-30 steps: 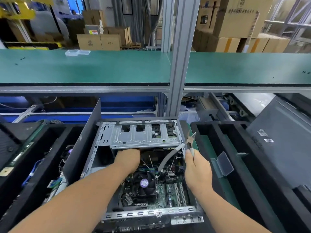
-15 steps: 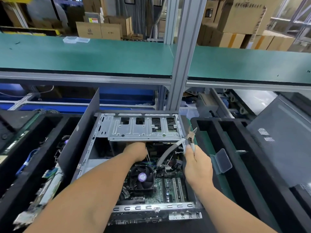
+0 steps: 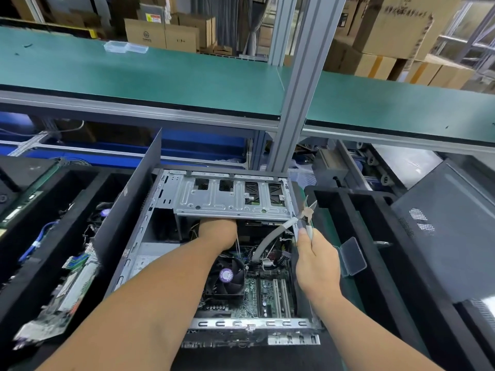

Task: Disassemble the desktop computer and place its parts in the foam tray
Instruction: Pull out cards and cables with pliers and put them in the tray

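Your right hand point(image 3: 317, 266) grips side cutters point(image 3: 306, 214) at two o'clock over the open desktop computer point(image 3: 230, 263) at center; your left hand point(image 3: 218, 232) reaches under the drive cage point(image 3: 230, 195), fingers hidden. Foam tray point(image 3: 356, 210) lies at three o'clock.

Open computer case point(image 3: 150, 236) lies between two foam trays point(image 3: 34, 253) point(image 3: 375, 236).

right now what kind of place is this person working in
Most likely a factory or warehouse line for taking computers apart: a long green-topped workbench on aluminium framing, stacked cardboard boxes behind it, and black foam trays beside the open desktop computer case.
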